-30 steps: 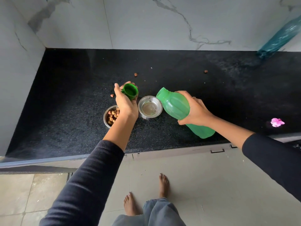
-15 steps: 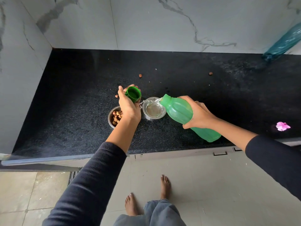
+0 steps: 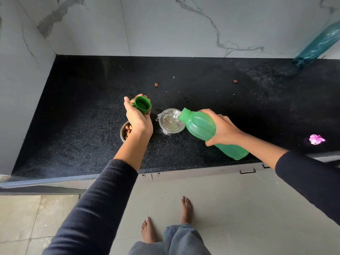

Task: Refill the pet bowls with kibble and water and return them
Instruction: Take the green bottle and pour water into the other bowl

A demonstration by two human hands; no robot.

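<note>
Water bowl [image 3: 172,122], a small steel one, sits on the black counter [image 3: 77,111] just right of the kibble bowl [image 3: 125,132]. Right hand [image 3: 223,128] wraps the green bottle [image 3: 206,128], tilted mouth-down over the bowl's right rim; its long axis runs from near right up to far left. Left hand [image 3: 138,116] cups the green cap [image 3: 142,105], open side up, above the kibble. Likely risks: the shallow bowl overflows, or the stream overshoots its rim and wets the counter.
</note>
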